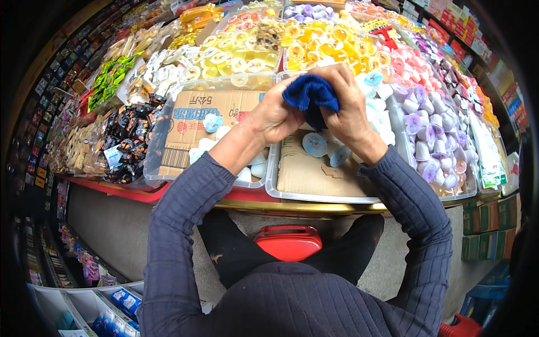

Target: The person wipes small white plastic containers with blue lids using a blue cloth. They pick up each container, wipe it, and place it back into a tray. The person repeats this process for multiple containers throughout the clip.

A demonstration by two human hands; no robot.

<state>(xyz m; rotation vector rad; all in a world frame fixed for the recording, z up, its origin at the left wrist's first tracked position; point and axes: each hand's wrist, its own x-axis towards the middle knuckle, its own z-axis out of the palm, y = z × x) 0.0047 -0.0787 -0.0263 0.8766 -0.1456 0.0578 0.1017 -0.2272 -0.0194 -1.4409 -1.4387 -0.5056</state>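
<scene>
A dark blue cloth (310, 93) is bunched between my two hands, above a pair of clear plastic bins. My left hand (276, 113) grips its left side, and my right hand (346, 99) has hold of the right side with the fingers curled over. Whether anything is wrapped inside the cloth is hidden. Below my right hand, jelly cups with pale blue lids (315, 145) lie on a cardboard sheet (305, 175) in the right bin (324, 197). The left bin (152, 162) holds printed cardboard (189, 111) and several white jelly cups (214, 123).
Purple-lidded jelly cups (438, 135) fill a bin at the right. Yellow jelly cups (332, 44) are heaped behind, and black-wrapped sweets (130, 130) lie at the left. A gold edge strip (320, 207) fronts the display. A red plastic stool (288, 243) shows between my legs.
</scene>
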